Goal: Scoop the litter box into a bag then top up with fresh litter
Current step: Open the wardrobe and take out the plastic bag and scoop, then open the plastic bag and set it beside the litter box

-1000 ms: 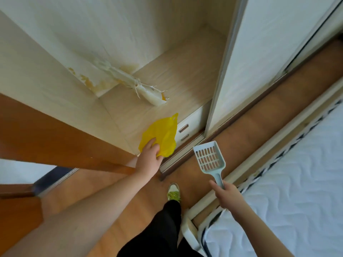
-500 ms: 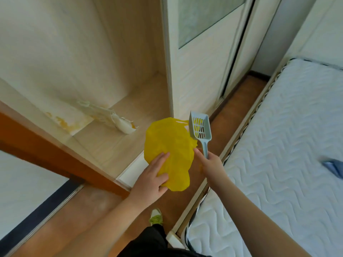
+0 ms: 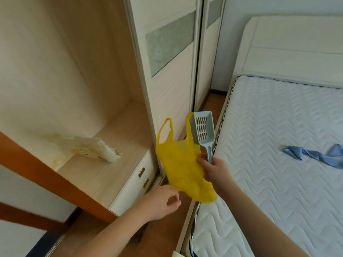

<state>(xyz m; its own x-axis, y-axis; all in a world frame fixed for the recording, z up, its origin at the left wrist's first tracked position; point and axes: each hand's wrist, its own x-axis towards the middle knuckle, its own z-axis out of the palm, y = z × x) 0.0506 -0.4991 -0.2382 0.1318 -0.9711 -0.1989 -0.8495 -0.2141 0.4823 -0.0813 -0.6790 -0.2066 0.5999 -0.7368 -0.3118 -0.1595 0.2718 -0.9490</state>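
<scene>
Wardrobe shelf [image 3: 118,145]: pale wood, left part of the view, inside an open wardrobe; a torn, peeling strip of white lining [image 3: 92,147] lies along its back left corner, with yellowish stains beside it.
Drawers [image 3: 137,175]: white fronts with two small handles, under the front edge of the shelf.
Left hand [image 3: 159,199]: low and left of centre, over the wood floor in front of the drawers; fingers loosely curled toward the thumb, holding nothing; the fingertips sit just beside the lower edge of the bag, and contact cannot be told.
Sliding door [image 3: 167,71]: white with a grey frosted panel, standing upright behind the bag.
Bag [image 3: 181,167]: thin yellow plastic, two loop handles pointing up, hanging crumpled in the air between the wardrobe door and the bed edge; its right side is pinched by the right hand.
Scoop [image 3: 203,130]: pale blue-grey, slotted, held upright with the scoop end up, just right of the bag's handles and partly overlapping one.
Right hand [image 3: 213,169]: fingers wrapped round the scoop's handle, thumb pressing the bag against it, so it holds both.
Mattress [image 3: 278,145]: white, quilted in a zigzag pattern, filling the right side; white headboard [image 3: 289,45] at its far end.
Cloth [image 3: 315,154]: crumpled blue strip lying near the mattress's right edge.
</scene>
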